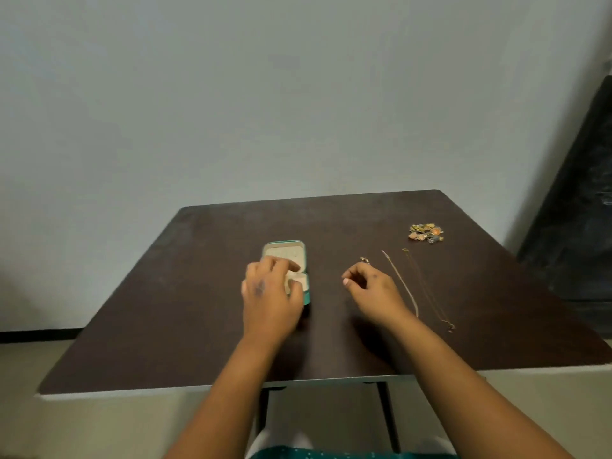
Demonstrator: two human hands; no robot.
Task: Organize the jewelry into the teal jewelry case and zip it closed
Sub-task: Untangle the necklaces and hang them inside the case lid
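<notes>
Left hand (270, 293) spread on open teal case (287, 251); right hand (371, 286) curled, empty — two chains (402, 282).

Two bare forearms enter from the lower edge; no sleeves, watch or bracelets are visible on either. The left hand (270, 293) carries a dark smudged marking on its back, near the knuckles. The right hand (374, 293) carries a small dark mark near the base of the index finger. No rings can be made out. At the bottom edge, a dark green garment (331, 454) with small pale dots is partly visible.
</notes>
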